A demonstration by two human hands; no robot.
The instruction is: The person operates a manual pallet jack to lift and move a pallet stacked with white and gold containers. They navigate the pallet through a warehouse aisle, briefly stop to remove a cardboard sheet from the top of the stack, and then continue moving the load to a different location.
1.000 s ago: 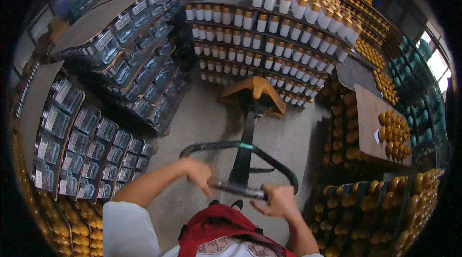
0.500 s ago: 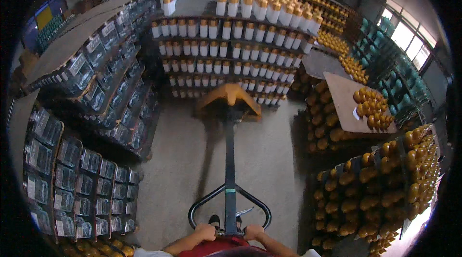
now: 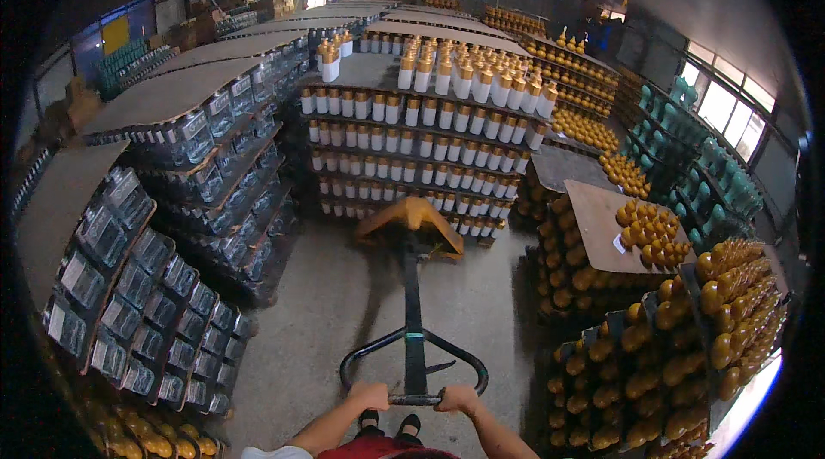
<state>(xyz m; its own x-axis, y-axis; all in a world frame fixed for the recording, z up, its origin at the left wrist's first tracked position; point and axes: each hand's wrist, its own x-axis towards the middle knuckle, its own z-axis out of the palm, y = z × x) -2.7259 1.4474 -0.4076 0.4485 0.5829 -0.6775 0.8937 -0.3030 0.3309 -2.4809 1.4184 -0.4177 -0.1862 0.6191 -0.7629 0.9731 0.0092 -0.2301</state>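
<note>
Pallet jack handle loop [image 3: 413, 364] is gripped at its near bar by both hands: left hand [image 3: 369, 395] and right hand [image 3: 456, 399], closed, equally near. The tiller's long axis runs straight ahead to the orange jack head [image 3: 411, 218], set under the pallet of white bottles [image 3: 412, 149].

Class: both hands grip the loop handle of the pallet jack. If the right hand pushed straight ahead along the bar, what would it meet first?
Probably the pallet jack's orange body at the end of the bar, ahead of the right hand; depth is uncertain.

The pallet jack [image 3: 412, 287] stands in the aisle, stacked bottle pallets [image 3: 421, 149] ahead and on both sides.
</note>
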